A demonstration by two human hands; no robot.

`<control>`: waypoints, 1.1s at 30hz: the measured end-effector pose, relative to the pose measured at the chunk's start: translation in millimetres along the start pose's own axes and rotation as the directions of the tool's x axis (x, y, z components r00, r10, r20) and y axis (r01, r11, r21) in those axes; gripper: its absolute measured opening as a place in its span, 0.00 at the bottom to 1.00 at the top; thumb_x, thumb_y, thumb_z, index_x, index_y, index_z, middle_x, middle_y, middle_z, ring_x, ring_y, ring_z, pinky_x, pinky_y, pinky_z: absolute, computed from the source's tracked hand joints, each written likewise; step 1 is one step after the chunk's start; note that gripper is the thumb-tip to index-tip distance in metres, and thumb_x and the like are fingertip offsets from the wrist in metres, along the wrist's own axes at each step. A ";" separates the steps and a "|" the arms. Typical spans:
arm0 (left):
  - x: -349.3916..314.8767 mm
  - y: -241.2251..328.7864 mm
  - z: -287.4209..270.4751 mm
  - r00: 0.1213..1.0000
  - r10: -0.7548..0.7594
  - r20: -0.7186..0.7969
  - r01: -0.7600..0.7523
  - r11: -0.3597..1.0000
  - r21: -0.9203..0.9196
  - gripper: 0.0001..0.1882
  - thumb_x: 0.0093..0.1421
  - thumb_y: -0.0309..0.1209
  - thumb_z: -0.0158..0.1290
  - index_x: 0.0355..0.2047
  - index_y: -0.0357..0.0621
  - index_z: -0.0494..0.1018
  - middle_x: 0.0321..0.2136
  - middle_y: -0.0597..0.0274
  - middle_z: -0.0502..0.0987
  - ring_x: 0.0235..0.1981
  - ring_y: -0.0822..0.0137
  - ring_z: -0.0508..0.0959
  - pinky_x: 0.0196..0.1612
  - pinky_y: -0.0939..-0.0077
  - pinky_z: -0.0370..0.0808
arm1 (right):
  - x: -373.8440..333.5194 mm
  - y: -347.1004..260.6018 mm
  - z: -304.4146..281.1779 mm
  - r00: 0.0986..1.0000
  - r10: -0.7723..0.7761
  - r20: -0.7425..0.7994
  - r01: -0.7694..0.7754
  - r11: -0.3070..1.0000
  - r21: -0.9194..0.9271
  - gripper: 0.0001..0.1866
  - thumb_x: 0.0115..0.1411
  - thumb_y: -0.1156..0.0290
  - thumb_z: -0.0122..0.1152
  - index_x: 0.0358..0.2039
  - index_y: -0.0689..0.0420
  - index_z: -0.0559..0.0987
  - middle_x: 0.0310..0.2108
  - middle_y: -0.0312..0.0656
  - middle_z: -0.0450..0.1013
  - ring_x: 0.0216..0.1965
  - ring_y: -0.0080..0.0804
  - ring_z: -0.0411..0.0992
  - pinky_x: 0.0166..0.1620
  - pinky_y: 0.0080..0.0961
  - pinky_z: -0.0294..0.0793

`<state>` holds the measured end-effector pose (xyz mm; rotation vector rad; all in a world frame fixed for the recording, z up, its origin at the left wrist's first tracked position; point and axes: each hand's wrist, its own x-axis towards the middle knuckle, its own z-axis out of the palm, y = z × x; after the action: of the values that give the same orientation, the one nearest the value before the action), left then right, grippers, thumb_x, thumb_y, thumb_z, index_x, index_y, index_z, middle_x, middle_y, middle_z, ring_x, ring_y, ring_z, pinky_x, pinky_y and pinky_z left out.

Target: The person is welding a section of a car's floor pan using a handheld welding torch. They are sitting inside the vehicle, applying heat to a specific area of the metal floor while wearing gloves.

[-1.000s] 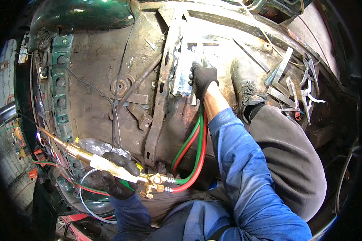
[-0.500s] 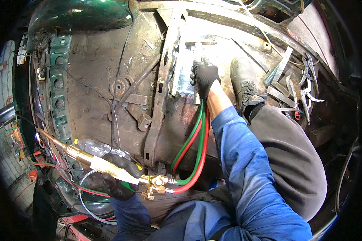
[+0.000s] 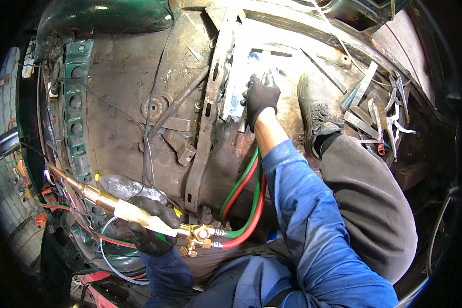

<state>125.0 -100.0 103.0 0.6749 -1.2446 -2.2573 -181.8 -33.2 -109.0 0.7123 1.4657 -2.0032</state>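
My left hand (image 3: 156,220), in a dark glove, is wrapped round a brass gas torch (image 3: 98,198) at the lower left. Its nozzle points up and left, and no flame shows. Red and green hoses (image 3: 254,218) loop from the torch's valve end toward my right forearm. My right hand (image 3: 263,98), also gloved, grips the handle of a chipping hammer (image 3: 273,52). The hammer's narrow dark head lies beyond my fingers, over a brightly lit metal patch (image 3: 234,108); the handle's butt sticks out below my palm. Glare hides part of the shaft.
A raised metal rail (image 3: 203,154) crosses the rusty floor pan. Left of it lie a wire wheel (image 3: 156,107), metal bars and a plastic bottle (image 3: 131,189). My boot (image 3: 313,108) stands right of the hammer, near locking pliers (image 3: 395,123), a wire brush (image 3: 379,115) and metal strips.
The hammer has tilted in my right hand: its head has swung right and its butt left. My left hand and the torch stay in place. The view has shifted slightly.
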 end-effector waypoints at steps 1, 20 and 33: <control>-0.1 1.5 2.0 1.000 -0.003 0.002 0.003 1.000 0.010 0.24 0.74 0.48 0.54 0.48 0.37 0.65 0.31 0.40 0.79 0.23 0.53 0.82 0.26 0.58 0.85 | 1.6 1.2 1.5 1.000 0.011 -0.005 -0.011 1.000 -0.006 0.32 0.69 0.74 0.57 0.72 0.58 0.63 0.27 0.38 0.71 0.19 0.25 0.68 0.19 0.25 0.69; 8.0 1.7 7.1 0.991 -0.082 0.101 0.082 0.997 0.002 0.23 0.76 0.48 0.50 0.51 0.38 0.64 0.34 0.40 0.80 0.26 0.51 0.85 0.34 0.52 0.87 | 1.1 -5.2 5.9 0.989 0.149 0.017 -0.148 0.987 -0.058 0.15 0.68 0.72 0.58 0.54 0.58 0.74 0.26 0.38 0.72 0.18 0.25 0.68 0.20 0.27 0.69; 14.0 -1.5 9.6 0.987 -0.095 0.129 0.092 0.995 0.033 0.23 0.77 0.48 0.48 0.52 0.38 0.63 0.35 0.41 0.80 0.30 0.54 0.84 0.31 0.58 0.86 | 2.0 -8.2 4.0 0.994 0.113 0.004 -0.112 0.989 -0.098 0.18 0.69 0.72 0.57 0.57 0.62 0.71 0.29 0.40 0.73 0.21 0.26 0.71 0.20 0.27 0.71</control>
<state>108.1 -101.8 103.5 0.6159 -1.3322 -2.3991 -189.4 -35.2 -103.8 0.7260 1.4732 -1.8355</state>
